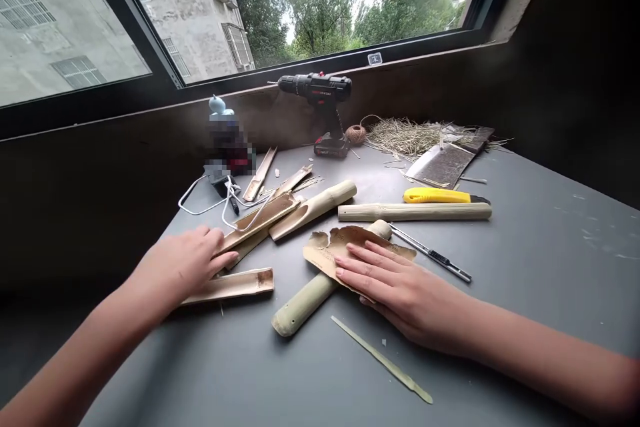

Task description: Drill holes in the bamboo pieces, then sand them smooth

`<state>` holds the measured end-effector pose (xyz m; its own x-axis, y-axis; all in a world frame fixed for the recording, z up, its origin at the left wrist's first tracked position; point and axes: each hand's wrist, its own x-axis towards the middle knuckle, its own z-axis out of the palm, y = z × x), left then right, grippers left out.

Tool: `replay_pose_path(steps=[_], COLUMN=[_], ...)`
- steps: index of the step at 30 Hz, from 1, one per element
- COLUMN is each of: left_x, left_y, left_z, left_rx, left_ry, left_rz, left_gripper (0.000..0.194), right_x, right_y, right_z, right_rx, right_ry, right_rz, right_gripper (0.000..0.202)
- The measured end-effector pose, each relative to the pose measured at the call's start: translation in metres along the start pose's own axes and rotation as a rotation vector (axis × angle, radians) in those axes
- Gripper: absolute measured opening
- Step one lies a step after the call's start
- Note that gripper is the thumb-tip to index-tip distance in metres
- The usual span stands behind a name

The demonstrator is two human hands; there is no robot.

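My right hand (395,283) lies flat, fingers stretched out, on a torn, curled sheet of tan sandpaper (320,255). The sheet rests across a pale green bamboo tube (305,307) with small holes near its front end. My left hand (193,260) is closed at the lower end of a split bamboo piece (263,215), thumb on the near side; its fingertips are partly hidden. Just below that hand lies another split bamboo half (240,285). A bamboo tube with a slanted cut (320,207) lies beyond, between my hands.
Behind the sandpaper lie a straight bamboo tube (415,212), a yellow utility knife (435,195) and a slim metal cutter (435,257). A cordless drill (325,97), a twine ball (355,135), a cleaver (450,160) and bamboo shavings (407,137) stand farther back. A white cable (200,210) loops left.
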<state>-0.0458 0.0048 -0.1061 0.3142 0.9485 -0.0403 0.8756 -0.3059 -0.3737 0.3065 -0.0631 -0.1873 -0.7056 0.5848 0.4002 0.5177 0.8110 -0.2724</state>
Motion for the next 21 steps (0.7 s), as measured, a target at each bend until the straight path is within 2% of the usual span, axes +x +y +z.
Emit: replay_pose_path(steps=[2,5,9,13,15,18,21], left_x=[0.003,0.0,-0.004,0.001,0.005,0.013,0.028], left_y=[-0.009,-0.01,-0.009,-0.007,0.002,0.031,0.067], left_z=[0.0,-0.009,-0.018,-0.014,-0.012,-0.017,-0.021], left_rx=[-0.175,-0.307,-0.402,-0.189,-0.045,0.072,0.052], left_ry=[-0.126,-0.181,-0.128,-0.065,0.022,0.176,0.201], left_rz=[-0.017,-0.035,-0.023,-0.041,-0.008,0.118,0.282], left_gripper=[0.038,0.041,0.045,0.043,0.041,0.039,0.032], right_x=[-0.001,-0.003,-0.004,0.0,0.004,0.01,0.012], right_y=[0.0,0.004,0.005,0.005,0.005,0.007,0.006], right_z=[0.001,0.002,0.004,0.006,0.006,0.007,0.006], right_rx=[0.02,0.027,0.016,0.006,0.002,-0.003,-0.022], right_ry=[-0.011,-0.019,-0.006,-0.005,-0.004,-0.004,0.003], right_rz=[0.004,0.0,0.014,0.022,0.028,0.042,0.028], right_gripper=[0.047,0.047,0.047,0.045,0.044,0.042,0.041])
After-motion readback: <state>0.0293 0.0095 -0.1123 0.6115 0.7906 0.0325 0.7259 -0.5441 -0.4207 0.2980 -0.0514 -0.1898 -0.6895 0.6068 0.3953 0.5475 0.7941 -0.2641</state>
